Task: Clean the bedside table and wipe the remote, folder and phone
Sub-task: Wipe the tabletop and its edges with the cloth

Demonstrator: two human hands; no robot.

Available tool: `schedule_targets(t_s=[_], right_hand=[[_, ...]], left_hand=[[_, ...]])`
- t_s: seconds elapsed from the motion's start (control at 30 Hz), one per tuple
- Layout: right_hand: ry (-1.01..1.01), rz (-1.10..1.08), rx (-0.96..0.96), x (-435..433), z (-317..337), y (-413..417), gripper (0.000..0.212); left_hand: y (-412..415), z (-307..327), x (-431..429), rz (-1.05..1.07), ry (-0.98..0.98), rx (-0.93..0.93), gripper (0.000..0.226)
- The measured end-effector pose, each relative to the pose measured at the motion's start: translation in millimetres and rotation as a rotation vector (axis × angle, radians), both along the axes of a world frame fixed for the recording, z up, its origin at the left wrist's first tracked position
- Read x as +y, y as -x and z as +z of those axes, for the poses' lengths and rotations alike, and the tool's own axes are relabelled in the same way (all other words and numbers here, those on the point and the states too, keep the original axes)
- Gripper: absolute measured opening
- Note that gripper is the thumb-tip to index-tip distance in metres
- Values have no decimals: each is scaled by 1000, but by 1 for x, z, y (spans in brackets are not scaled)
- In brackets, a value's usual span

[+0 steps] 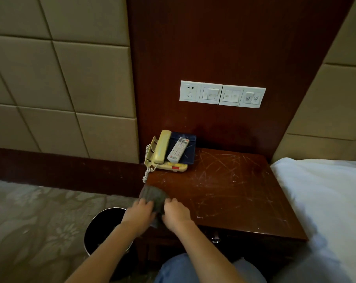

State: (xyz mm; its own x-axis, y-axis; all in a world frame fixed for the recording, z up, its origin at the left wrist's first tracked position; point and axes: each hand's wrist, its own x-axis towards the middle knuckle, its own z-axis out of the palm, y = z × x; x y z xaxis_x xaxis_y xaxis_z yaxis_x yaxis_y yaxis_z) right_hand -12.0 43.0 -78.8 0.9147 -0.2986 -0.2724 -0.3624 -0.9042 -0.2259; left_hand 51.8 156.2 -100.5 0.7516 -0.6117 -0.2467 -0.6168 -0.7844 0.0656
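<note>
A scratched dark wood bedside table [230, 193] stands against the wall panel. At its back left corner sits a cream phone [161, 154] with a coiled cord. A dark blue folder [188, 152] lies partly over the phone, and a white remote [178, 149] rests on the folder. At the table's front left corner my left hand [139, 214] and my right hand [176, 213] both grip a grey cloth [154, 196], which is blurred and partly hidden by the fingers.
A black round bin [103, 229] stands on the patterned carpet left of the table. A white bed [324, 201] borders the table's right side. A socket and switch plate [222, 94] is on the wall above. My blue-clad knee [193, 270] is below.
</note>
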Motion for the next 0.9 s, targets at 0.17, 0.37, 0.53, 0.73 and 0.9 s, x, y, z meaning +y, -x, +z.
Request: schedule_targets(t_s=[0.17, 0.37, 0.53, 0.73, 0.9], right_hand=[[39, 17, -140, 11, -13, 25, 34], [-12, -4, -284, 0, 21, 38, 23], [-167, -50, -437, -14, 59, 51, 8], [-289, -143, -576, -32, 103, 72, 7], [-235, -310, -766, -58, 120, 93, 3]], left_hand=[[13, -2, 11, -32, -59, -101, 40], [16, 26, 10, 103, 152, 54, 33], [31, 44, -9, 48, 289, 246, 66], [55, 81, -44, 68, 685, 234, 19], [64, 111, -62, -61, 706, 189, 20]])
